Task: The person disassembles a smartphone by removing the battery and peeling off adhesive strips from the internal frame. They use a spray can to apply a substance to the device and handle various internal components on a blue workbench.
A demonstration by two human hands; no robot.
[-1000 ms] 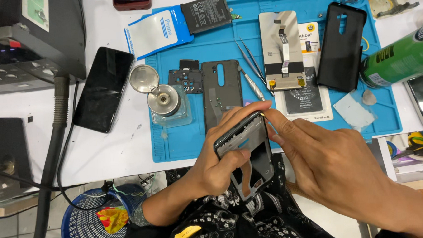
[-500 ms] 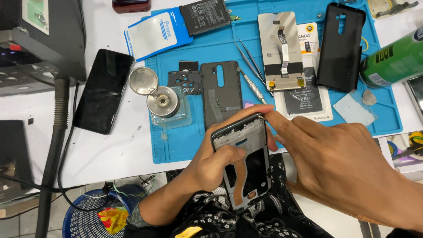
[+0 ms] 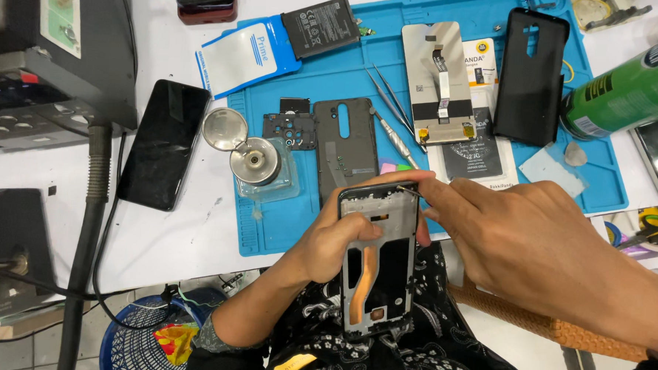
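A white surface [image 3: 171, 237] carried a blue repair mat [image 3: 326, 81], strewn with a dark back cover [image 3: 345, 145], tweezers [image 3: 388, 99] and a detached screen panel [image 3: 437, 82]. Over the lap, in front of the mat, the left hand [image 3: 341, 237] had its grip clenched around a stripped phone frame [image 3: 377, 261] (thumb across its upper part). The right hand [image 3: 526, 238] pinched a thin tool [image 3: 410, 188] at the frame's top corner.
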